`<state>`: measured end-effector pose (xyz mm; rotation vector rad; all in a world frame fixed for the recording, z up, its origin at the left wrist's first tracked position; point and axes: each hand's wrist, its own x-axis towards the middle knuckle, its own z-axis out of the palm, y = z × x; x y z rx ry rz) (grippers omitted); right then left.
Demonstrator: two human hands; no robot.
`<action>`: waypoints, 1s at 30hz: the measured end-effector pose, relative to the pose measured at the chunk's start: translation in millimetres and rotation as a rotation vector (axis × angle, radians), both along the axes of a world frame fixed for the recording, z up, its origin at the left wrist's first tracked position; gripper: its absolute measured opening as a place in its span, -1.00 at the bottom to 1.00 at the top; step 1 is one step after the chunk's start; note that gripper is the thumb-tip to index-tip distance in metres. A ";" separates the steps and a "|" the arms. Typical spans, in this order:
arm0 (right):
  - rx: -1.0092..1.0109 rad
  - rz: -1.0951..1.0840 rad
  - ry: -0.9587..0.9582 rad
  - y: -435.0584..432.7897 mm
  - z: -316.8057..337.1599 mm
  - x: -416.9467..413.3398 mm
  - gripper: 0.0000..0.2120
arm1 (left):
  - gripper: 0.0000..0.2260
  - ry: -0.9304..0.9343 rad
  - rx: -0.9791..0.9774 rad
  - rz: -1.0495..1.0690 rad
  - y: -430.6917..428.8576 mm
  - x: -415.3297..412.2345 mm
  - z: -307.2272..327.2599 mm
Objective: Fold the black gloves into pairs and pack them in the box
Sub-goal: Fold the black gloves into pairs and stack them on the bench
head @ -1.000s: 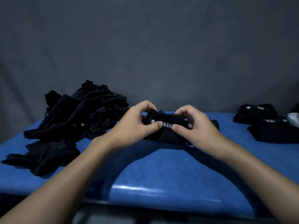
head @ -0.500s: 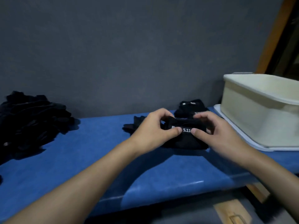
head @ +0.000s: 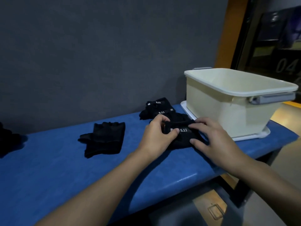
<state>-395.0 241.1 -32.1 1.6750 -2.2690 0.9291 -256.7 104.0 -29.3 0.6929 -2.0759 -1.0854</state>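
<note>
Both hands meet on a folded bundle of black fabric gloves [head: 183, 138]. It lies on the blue padded table [head: 65, 168], near the front edge and just in front of the cream plastic box [head: 211, 110]. The left hand [head: 155, 136] has its grip clamped on the bundle's left end, with the fingers curled over the top and the thumb pressed beside a white "5.11" printed on the cuff. The right hand [head: 211, 142] grips the right end, fingers laid across the top and thumb tucked against the near side.

The box stands open on a flat white lid [head: 255, 136] at the table's right end, by the grey wall. A grey handle [head: 275, 97] sits at its near-right side; its floor is out of sight.

Close behind the hands sit two more folded black glove pairs [head: 157, 110], each showing a white "5.11" — one label above the other. To the left, apart from the hands, a loose black fingerless glove [head: 105, 139] lies flat on the table. A dark heap of black gloves [head: 8, 141] is cut off by the left edge of view. Beyond the box, dark glass bears a pale "04" [head: 286, 66].
</note>
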 end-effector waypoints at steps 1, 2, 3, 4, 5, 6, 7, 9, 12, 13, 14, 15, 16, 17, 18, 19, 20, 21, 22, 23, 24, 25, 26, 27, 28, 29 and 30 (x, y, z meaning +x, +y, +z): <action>-0.002 -0.007 0.017 -1.0 -0.2 -0.3 -0.60 | -0.77 -0.019 -0.041 0.002 1.0 -0.1 -0.3; 0.000 -0.016 0.036 -2.2 -0.6 -0.9 -0.61 | -0.77 -0.043 -0.093 0.004 2.1 0.2 -0.7; 0.015 -0.028 0.055 -3.3 -0.5 -1.2 -0.62 | -0.76 -0.063 -0.152 0.009 2.6 1.1 -1.5; 0.039 -0.038 0.073 -4.8 -0.5 -1.5 -0.62 | -0.74 -0.077 -0.221 0.019 2.4 2.5 -2.6; 0.065 -0.045 0.090 -6.4 -0.5 -1.5 -0.62 | -0.70 -0.084 -0.304 0.034 1.7 4.6 -3.4; 0.089 -0.047 0.104 -8.0 -0.6 -1.5 -0.62 | -0.66 -0.086 -0.394 0.042 0.8 7.2 -3.5; 0.107 -0.046 0.114 -9.5 -0.6 -1.4 -0.62 | -0.64 -0.087 -0.475 0.032 -0.4 9.8 -3.1; 0.121 -0.041 0.129 -11.2 -0.2 -1.4 -0.62 | -0.67 -0.113 -0.574 -0.011 -2.6 14.6 -1.6; 0.111 -0.053 0.150 -11.8 -0.6 0.1 -0.61 | -0.71 -0.171 -0.638 0.008 -5.1 18.5 -3.3; 0.094 -0.056 0.159 -11.5 -0.6 1.0 -0.61 | -0.69 -0.179 -0.640 0.025 -5.9 19.0 -4.6; 0.074 -0.057 0.164 -11.3 -0.7 1.9 -0.60 | -0.68 -0.186 -0.637 0.038 -5.9 19.3 -5.6; 0.060 -0.057 0.168 -11.1 -0.6 2.4 -0.60 | -0.68 -0.193 -0.633 0.047 -5.7 19.5 -6.6; 0.056 -0.057 0.173 -10.7 -0.1 2.7 -0.59 | -0.68 -0.202 -0.630 0.050 -5.2 19.6 -7.4; 0.064 -0.055 0.179 -10.6 0.3 2.9 -0.58 | -0.68 -0.209 -0.628 0.052 -4.5 19.7 -8.0; 0.081 -0.051 0.182 -10.8 0.4 2.9 -0.56 | -0.68 -0.215 -0.626 0.054 -3.7 19.8 -8.3; 0.102 -0.046 0.182 -10.9 0.4 2.7 -0.55 | -0.68 -0.217 -0.623 0.057 -3.2 19.8 -9.0; 0.123 -0.043 0.180 -11.0 0.1 2.3 -0.54 | -0.67 -0.217 -0.616 0.061 -2.8 20.0 -9.6; 0.139 -0.042 0.176 -11.0 0.0 2.0 -0.53 | -0.67 -0.219 -0.604 0.066 -2.9 19.9 -10.3; 0.151 -0.040 0.168 -11.0 -0.1 1.8 -0.52 | -0.66 -0.223 -0.596 0.071 -3.0 20.0 -11.2; 0.157 -0.038 0.160 -10.8 0.0 1.9 -0.52 | -0.65 -0.231 -0.594 0.074 -3.2 20.0 -12.0; 0.158 -0.036 0.150 -10.9 0.2 1.8 -0.52 | -0.64 -0.243 -0.594 0.074 -3.2 20.1 -12.6; 0.157 -0.034 0.139 -10.9 0.4 1.9 -0.53 | -0.63 -0.255 -0.593 0.073 -3.1 20.1 -12.9; 0.153 -0.033 0.127 -10.9 0.6 1.8 -0.53 | -0.62 -0.265 -0.588 0.073 -2.8 20.1 -12.9; 0.150 -0.033 0.117 -11.2 0.9 1.8 -0.53 | -0.62 -0.270 -0.583 0.072 -2.5 19.8 -12.6; 0.148 -0.034 0.111 -11.7 1.3 1.5 -0.53 | -0.61 -0.271 -0.579 0.074 -2.2 19.6 -12.2; 0.150 -0.034 0.108 -12.7 1.8 1.1 -0.53 | -0.61 -0.271 -0.576 0.077 -1.8 19.4 -11.7; 0.153 -0.034 0.106 -13.3 1.9 0.6 -0.54 | -0.61 -0.272 -0.573 0.081 -1.3 19.5 -11.1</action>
